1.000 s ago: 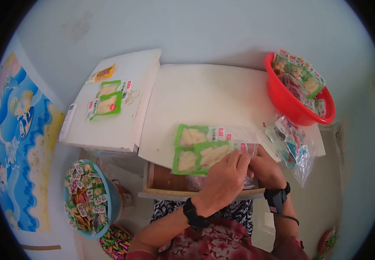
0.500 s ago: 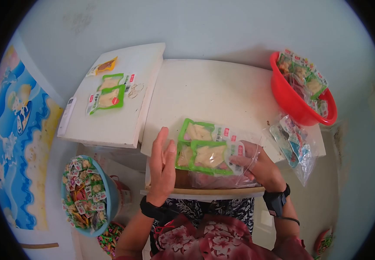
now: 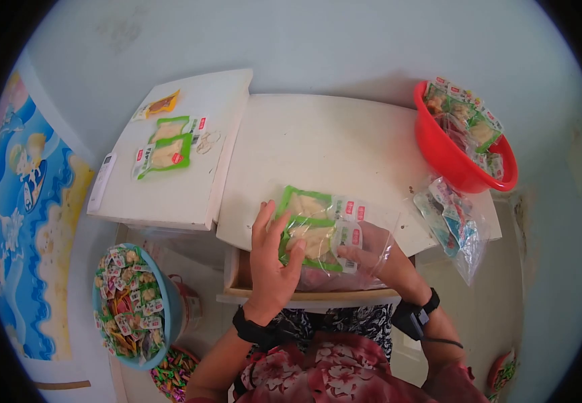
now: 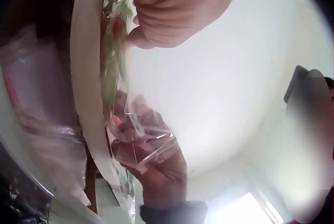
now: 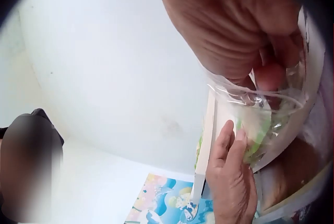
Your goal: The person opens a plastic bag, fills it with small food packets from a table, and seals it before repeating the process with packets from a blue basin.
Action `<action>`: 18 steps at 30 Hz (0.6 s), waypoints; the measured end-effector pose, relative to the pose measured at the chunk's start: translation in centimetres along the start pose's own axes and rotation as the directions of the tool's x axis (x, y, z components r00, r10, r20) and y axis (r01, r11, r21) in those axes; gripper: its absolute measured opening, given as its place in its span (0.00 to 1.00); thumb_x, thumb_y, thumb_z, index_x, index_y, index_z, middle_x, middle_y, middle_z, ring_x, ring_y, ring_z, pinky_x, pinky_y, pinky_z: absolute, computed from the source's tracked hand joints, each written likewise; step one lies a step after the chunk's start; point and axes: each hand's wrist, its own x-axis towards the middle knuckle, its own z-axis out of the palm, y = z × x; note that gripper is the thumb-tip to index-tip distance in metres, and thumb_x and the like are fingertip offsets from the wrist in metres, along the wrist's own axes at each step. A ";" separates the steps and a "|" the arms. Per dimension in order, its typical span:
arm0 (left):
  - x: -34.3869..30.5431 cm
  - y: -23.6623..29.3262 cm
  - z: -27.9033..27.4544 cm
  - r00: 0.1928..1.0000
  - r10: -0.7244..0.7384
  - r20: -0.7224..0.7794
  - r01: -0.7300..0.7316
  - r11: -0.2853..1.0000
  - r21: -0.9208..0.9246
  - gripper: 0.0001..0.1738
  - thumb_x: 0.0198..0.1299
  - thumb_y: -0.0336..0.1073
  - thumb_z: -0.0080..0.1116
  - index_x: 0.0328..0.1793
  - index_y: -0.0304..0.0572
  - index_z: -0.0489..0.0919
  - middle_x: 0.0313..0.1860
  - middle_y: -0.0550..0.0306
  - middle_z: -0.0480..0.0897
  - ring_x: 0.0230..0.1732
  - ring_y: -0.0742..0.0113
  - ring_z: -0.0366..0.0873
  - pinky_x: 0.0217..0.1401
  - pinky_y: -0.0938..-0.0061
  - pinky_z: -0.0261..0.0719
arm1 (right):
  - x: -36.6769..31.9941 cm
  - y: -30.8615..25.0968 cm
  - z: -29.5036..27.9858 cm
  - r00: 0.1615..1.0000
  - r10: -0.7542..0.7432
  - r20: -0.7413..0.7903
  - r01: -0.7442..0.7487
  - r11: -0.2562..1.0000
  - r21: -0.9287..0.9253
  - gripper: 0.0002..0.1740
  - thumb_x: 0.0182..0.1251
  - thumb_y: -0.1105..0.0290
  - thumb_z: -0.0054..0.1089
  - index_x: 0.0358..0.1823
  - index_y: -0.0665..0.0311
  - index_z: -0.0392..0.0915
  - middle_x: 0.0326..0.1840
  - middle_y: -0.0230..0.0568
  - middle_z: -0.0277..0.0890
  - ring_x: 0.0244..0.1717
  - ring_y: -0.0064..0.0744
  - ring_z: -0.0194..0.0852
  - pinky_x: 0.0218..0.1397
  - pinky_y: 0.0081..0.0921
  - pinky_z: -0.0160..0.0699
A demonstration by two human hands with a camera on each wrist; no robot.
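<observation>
Two green-edged snack packets (image 3: 314,235) with pale pieces show through a clear plastic bag (image 3: 380,221) over the front edge of the desk. My right hand (image 3: 373,254) is inside the bag's mouth, thumb across the packets' white ends, gripping them. The bag's rim circles the fingers in the right wrist view. On the other side, my left hand (image 3: 271,265) rests against the packets' green ends, fingers fairly straight, thumb (image 3: 296,254) over the near packet. In the left wrist view the right hand (image 4: 151,146) shows through the film.
A partly open drawer (image 3: 240,272) lies under the bag, with clear plastic inside. A red basin (image 3: 442,151) of packets and a bagged blue pack (image 3: 449,221) stand right. More packets (image 3: 167,154) lie on the left cabinet. A blue basin (image 3: 173,302) heaped with snacks is lower left.
Both hands were together at the bag's mouth; the left hand then swung out left and has come in against the packets' green ends. The right hand has shifted slightly left with the packets.
</observation>
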 end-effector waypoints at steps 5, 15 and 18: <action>0.2 -0.2 -0.6 0.999 -0.020 0.038 0.022 0.998 -0.055 0.27 0.67 0.25 0.61 0.73 0.32 0.76 0.82 0.43 0.64 0.84 0.48 0.59 0.82 0.59 0.66 | -3.0 0.7 -0.6 0.978 0.049 -0.202 -0.012 0.984 0.180 0.14 0.74 0.69 0.67 0.53 0.70 0.78 0.37 0.41 0.86 0.25 0.19 0.76 0.25 0.20 0.73; 2.4 3.1 -7.8 0.989 0.100 -0.107 -0.104 0.994 -0.031 0.19 0.66 0.21 0.59 0.63 0.32 0.80 0.69 0.44 0.77 0.64 0.58 0.80 0.60 0.66 0.84 | -4.9 4.6 -1.6 0.833 -0.002 -0.553 0.174 0.950 0.259 0.06 0.80 0.74 0.56 0.53 0.65 0.77 0.32 0.34 0.79 0.18 0.12 0.64 0.21 0.14 0.62; 4.6 2.5 -10.9 0.965 0.161 -0.207 -0.123 0.975 0.186 0.18 0.66 0.22 0.60 0.62 0.33 0.80 0.68 0.45 0.78 0.63 0.57 0.80 0.57 0.65 0.85 | -5.0 3.8 -1.0 0.801 0.018 -0.598 0.206 0.930 0.303 0.06 0.81 0.72 0.56 0.52 0.65 0.77 0.34 0.34 0.79 0.18 0.12 0.62 0.21 0.13 0.61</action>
